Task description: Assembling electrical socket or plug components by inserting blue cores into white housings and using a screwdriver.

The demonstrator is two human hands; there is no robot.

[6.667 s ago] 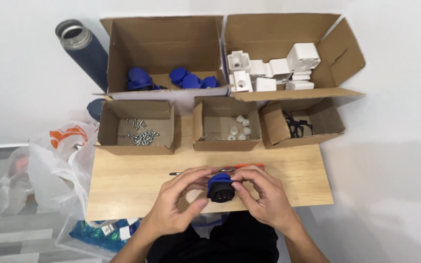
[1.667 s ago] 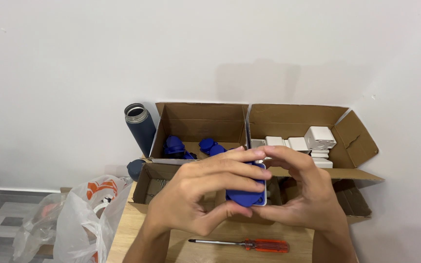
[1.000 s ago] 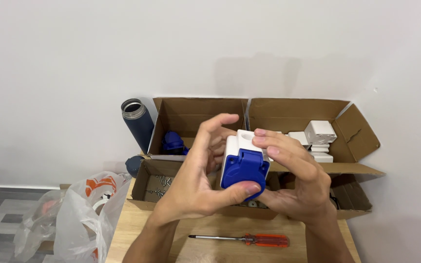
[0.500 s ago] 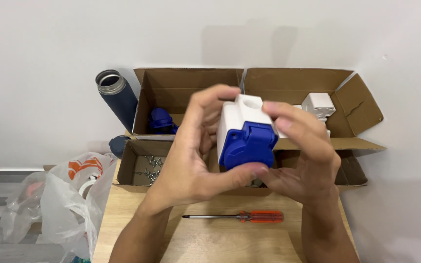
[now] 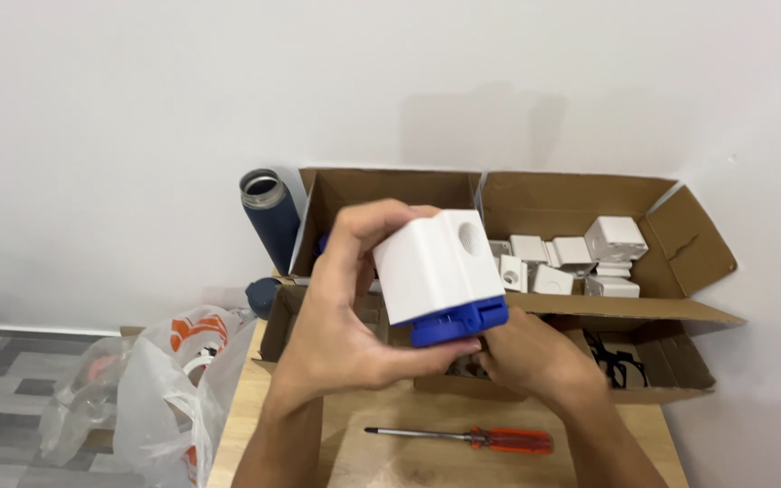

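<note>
Two hands on one piece, held up high above the table (image 5: 427,456). Left hand (image 5: 345,316) is wrapped round the white box (image 5: 431,262) with the blue base (image 5: 458,321), fingers over the top, thumb underneath along the blue edge. Right hand (image 5: 526,352) is tucked low behind it, fingertips at the underside of the blue part; how firmly it grips, I cannot tell from here.

Now the risks. That piece hangs in the air, right over the small cardboard boxes (image 5: 653,389), so a loose thumb could send it down among them. If the white box is only pushed onto the blue base and not fastened, it could come apart in the air, I'd say; the join is hidden by the fingers.

Down on the wood lies a screwdriver with a red handle (image 5: 463,439), close to the near edge, and a forearm sweeping back could roll it off. Off to the left sits a plastic bag (image 5: 164,380), and behind it a dark open bottle (image 5: 271,217) standing beside the big box of blue parts (image 5: 390,194); an elbow swung wide could tip it
</note>
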